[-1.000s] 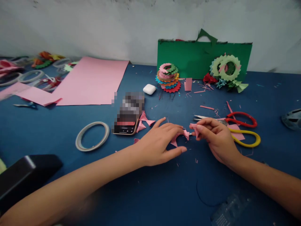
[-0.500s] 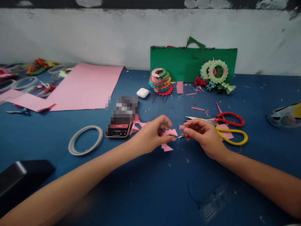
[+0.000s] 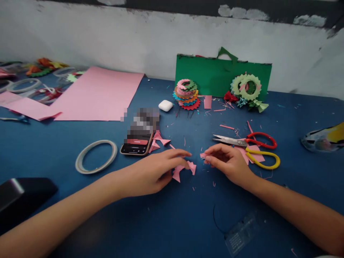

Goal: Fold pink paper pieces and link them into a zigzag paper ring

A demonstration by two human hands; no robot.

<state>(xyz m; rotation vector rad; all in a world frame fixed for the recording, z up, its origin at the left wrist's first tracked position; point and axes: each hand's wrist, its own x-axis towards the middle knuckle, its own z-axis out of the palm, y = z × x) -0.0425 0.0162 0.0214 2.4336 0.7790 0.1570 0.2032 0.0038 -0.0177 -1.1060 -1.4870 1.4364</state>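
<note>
My left hand (image 3: 158, 170) reaches over the table with its fingers stretched out and apart. Under its fingertips lies a joined run of pink folded paper pieces (image 3: 191, 167), partly hidden by the fingers. Between the thumb and fingers of my right hand (image 3: 227, 159) is a small pink folded paper piece (image 3: 202, 156). Just behind and to the right of that hand lie open-bladed scissors (image 3: 242, 142) with one red and one yellow handle, partly on pink paper scraps (image 3: 256, 156).
A phone (image 3: 137, 143), a roll of tape (image 3: 77, 165) and a white earbud case (image 3: 165, 105) lie to the left. Farther back are a large pink sheet (image 3: 99, 96), stacked paper rings (image 3: 186, 95) and a green board (image 3: 206, 73). A clear plastic sleeve (image 3: 240, 234) lies in front.
My left hand has moved left and down, its fingers now straighter, and the pink folded run sits lower. My right hand still pinches its paper piece, slightly lower. The view has tilted a little.
</note>
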